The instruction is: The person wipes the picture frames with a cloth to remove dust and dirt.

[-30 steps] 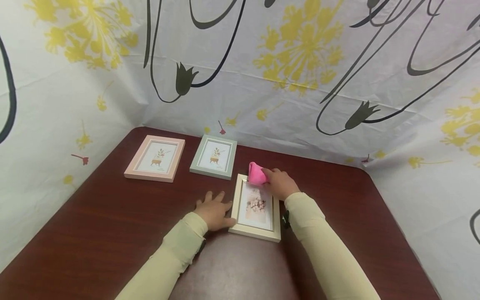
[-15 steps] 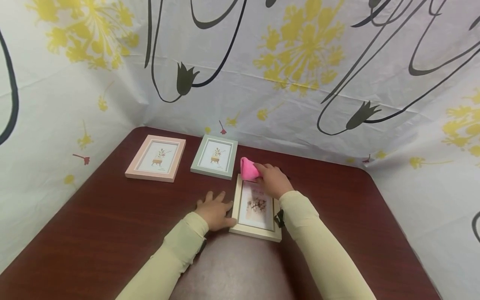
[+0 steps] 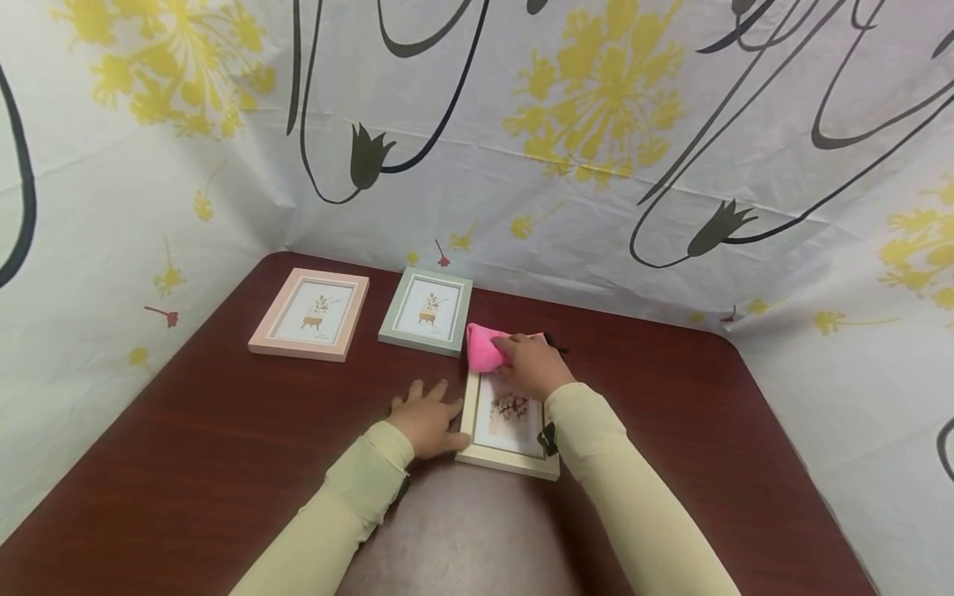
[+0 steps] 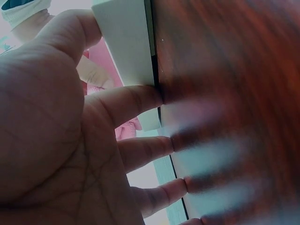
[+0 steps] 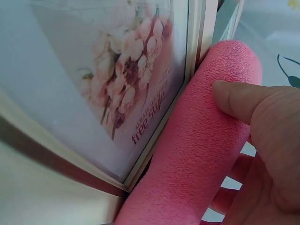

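Note:
A cream picture frame (image 3: 508,461) with a flower print lies face up on the dark red-brown table. My right hand (image 3: 535,364) grips a folded pink cloth (image 3: 484,349) over the frame's far left corner. In the right wrist view the thumb presses on the fuzzy cloth (image 5: 187,136), which lies along the frame's edge (image 5: 199,42). My left hand (image 3: 423,422) is spread flat on the table, thumb at the frame's near left edge. The left wrist view has its fingertips (image 4: 150,98) on the wood and the thumb against the frame's side (image 4: 126,42).
A pink picture frame (image 3: 261,341) and a pale green one (image 3: 417,343) lie face up at the back left of the table (image 3: 224,447). A white sheet with yellow and dark flowers (image 3: 462,124) hangs behind and around the table.
My right hand has moved the pink cloth left along the cream frame's far edge, then slightly nearer at the left corner. The left hand has stayed in place.

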Motion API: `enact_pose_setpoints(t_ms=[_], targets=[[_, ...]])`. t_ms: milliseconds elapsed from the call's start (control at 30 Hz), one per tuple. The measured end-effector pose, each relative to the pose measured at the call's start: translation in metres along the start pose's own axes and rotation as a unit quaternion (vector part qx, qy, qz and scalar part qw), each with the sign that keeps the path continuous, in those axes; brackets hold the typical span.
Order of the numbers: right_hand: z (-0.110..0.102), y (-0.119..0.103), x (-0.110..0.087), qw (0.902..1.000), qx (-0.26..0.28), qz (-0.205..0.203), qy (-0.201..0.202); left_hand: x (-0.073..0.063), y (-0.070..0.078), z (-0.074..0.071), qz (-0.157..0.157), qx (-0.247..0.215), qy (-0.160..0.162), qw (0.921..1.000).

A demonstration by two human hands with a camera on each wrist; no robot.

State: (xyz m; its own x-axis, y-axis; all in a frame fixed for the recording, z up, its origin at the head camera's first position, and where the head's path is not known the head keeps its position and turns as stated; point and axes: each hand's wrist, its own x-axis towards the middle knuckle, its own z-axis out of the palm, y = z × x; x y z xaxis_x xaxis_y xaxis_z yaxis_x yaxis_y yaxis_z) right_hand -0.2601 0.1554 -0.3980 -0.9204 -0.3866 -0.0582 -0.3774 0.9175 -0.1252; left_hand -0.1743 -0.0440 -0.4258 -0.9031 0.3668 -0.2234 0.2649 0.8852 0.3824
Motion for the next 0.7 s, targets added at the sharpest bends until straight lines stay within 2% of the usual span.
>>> enact_pose_setpoints(t_ms=[400, 700], targets=[[-0.002, -0.013, -0.013, 0.9995, 0.001, 0.018, -0.028, 0.001, 0.0, -0.002, -0.003, 0.006, 0.0, 1.0], [0.006, -0.007, -0.011, 0.9997, -0.024, 0.009, 0.007, -0.003, 0.004, -0.003, 0.003, 0.008, -0.006, 0.9999]])
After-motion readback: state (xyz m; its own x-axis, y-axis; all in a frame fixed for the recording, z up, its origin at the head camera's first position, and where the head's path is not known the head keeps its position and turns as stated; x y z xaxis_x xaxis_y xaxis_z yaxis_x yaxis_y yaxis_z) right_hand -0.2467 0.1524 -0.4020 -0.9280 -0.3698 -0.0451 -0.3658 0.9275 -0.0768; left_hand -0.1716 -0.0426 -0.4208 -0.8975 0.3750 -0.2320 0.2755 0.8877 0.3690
